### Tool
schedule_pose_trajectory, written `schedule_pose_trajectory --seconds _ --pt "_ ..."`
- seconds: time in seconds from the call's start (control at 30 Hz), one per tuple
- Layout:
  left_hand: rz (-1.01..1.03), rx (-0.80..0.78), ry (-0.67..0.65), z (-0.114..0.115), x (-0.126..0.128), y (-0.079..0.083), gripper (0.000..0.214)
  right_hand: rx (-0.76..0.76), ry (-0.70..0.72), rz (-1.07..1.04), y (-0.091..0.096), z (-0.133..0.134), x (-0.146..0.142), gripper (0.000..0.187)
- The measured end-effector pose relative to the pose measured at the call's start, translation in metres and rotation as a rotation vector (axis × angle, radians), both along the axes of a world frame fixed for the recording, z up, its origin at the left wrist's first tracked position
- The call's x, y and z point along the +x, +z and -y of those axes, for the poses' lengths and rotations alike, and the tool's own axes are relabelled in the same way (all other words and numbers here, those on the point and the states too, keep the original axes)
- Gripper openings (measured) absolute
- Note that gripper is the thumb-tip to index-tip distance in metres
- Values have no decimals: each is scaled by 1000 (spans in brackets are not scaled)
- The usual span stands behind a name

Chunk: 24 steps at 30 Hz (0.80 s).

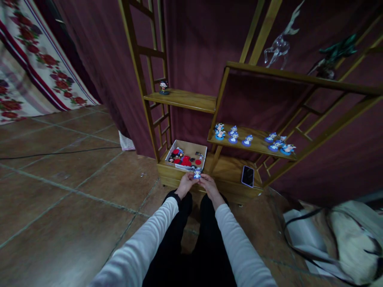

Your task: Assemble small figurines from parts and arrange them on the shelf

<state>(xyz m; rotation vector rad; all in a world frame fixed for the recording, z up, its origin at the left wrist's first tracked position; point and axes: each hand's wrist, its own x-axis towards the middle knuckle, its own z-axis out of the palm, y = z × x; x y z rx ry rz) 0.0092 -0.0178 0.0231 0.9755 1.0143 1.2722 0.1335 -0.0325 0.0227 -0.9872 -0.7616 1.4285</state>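
Observation:
Between my two hands I hold a small blue-and-white figurine (197,173) upright, just in front of an open cardboard box (206,153). My left hand (186,182) pinches it from the left, and my right hand (208,184) grips it from the right. Inside the box lie red pieces (186,160) and several small dark figures. Similar figurines (247,140) stand in groups on the middle shelf (257,146) at the right. A lone figurine in dark clothes (163,87) is on the left shelf (188,99).
A phone (247,176) lies on the lowest shelf to the right. On the upper shelf stand a clear deer ornament (278,48) and a dark green ornament (335,56). Bags (353,235) sit on the floor at right; a black cable (60,153) crosses the left floor.

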Motion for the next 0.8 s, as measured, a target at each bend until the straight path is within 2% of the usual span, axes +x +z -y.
schedule_pose_trajectory --seconds 0.3,0.53,0.8 --pt "-58 31 -129 4 -2 8 33 -24 -7 -17 2 2 1 37" --pt "65 24 -152 4 -1 7 43 -42 1 3 5 3 0 43" --pt "92 2 -194 3 -4 8 43 -20 21 9 6 4 1 42"
